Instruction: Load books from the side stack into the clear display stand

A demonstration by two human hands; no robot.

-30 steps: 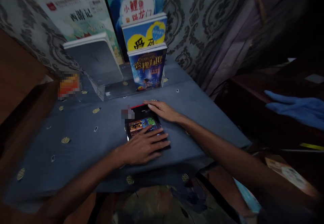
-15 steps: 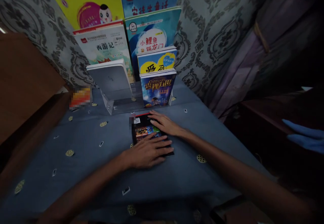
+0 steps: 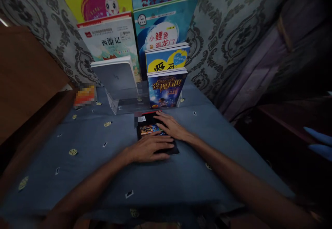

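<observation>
A dark book (image 3: pixel 148 129) with a red top edge and a bright picture strip is lying flat on the blue-clothed worktop (image 3: pixel 77 146), just in front of a clear stand (image 3: pixel 121 105); its lettering is too small to read. In the stand, the front book is showing "CHARLIE" (image 3: pixel 166 89) above gold Chinese characters. Behind it a blue-and-yellow book (image 3: pixel 167 58) is standing, then one reading "小鲤鱼跳龙门" (image 3: pixel 160 32). To the left a white cover is reading "西游记" (image 3: pixel 109 42), with a plain grey book (image 3: pixel 115 75) leaning before it. The left hand (image 3: pixel 150 148) is pressing flat on the dark book's near end, its grip spread and clamping nothing. The right hand (image 3: pixel 172 128) is lying flat over the far right part, its grip likewise apart. Blue glove-like fingers (image 3: pixel 317 142) are showing at the right edge. Compared with half a second ago, the right hand is covering more of the cover and the hands are sitting closer together.
</observation>
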